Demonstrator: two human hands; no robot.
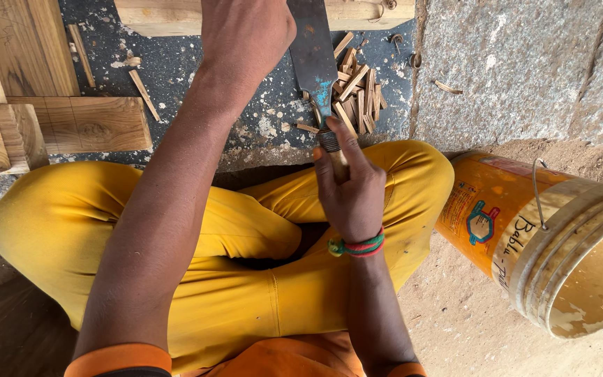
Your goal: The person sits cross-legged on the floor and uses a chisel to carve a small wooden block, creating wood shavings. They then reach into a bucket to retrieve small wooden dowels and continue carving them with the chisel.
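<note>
The chisel (313, 59) stood with its long axis running almost straight away from the person, tilted slightly to the left, the wide flat blade pointing toward the wooden plank (259, 14) at the top and the wooden handle toward the lap. It hovered over a pile of wood chips (357, 98) on the dark speckled floor (176, 70).

The right hand (347, 188) was clamped around the handle, thumb laid along it, a red and green wristband at the wrist. The left hand (246, 31) reached forward with the arm stretched out, its back up and its fingers out of sight; whether they gripped anything could not be told.

An orange bucket (518, 230) lay tipped on the sand to the right, its mouth showing only a dusty, stained inside wall.
</note>
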